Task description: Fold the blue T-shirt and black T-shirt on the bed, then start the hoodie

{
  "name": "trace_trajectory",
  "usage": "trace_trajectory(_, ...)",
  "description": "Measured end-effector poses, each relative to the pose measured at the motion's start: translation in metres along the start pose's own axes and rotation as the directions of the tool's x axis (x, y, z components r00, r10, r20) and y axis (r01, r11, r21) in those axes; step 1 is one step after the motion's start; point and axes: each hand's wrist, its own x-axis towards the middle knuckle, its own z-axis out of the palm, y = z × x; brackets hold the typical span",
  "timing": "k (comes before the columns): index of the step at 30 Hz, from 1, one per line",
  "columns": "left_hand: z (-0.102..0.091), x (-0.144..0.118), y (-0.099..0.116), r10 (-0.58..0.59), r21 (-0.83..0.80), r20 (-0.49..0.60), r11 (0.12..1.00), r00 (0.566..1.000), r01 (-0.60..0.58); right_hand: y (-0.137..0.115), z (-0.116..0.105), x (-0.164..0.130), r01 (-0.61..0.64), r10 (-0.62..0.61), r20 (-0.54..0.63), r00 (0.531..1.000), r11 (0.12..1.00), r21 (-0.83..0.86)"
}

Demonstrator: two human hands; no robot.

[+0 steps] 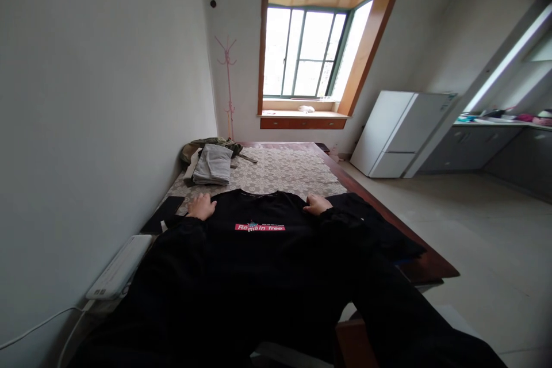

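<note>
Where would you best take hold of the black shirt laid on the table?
Probably at its two shoulders, from above. The black shirt lies flat, chest print up, collar toward the window; the left hand and right hand already rest there.

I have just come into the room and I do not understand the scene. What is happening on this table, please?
A person in black sleeves has a black sweatshirt with a pink printed label spread flat on the lace-patterned tablecloth. The left hand and the right hand each press flat on one shoulder of it, near the collar. Behind them lies a folded grey garment, and a black flat rectangular object rests at the left edge.
</note>
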Motion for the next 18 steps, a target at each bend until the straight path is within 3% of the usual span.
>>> trace_trajectory(4,0.006,0.019,-0.015,0.003,0.009,0.018,1.0,1.0,-0.003,0.009,0.007,0.006,0.018,-0.018,-0.003,1.0,0.999,0.034)
trace_trajectory(11,0.012,0.039,-0.026,-0.034,0.001,0.064,0.999,0.997,0.034,0.017,0.007,0.018,-0.068,0.068,0.003,0.998,0.997,0.048)
trace_trajectory(14,0.008,0.043,-0.024,-0.02,-0.012,0.043,1.0,0.999,0.021,0.017,0.002,0.021,-0.101,0.101,0.01,0.995,0.995,0.014)
trace_trajectory(18,0.002,0.048,-0.02,-0.036,-0.03,-0.031,0.999,0.999,0.035,0.014,-0.007,0.022,-0.126,0.124,-0.063,0.99,0.992,-0.023)
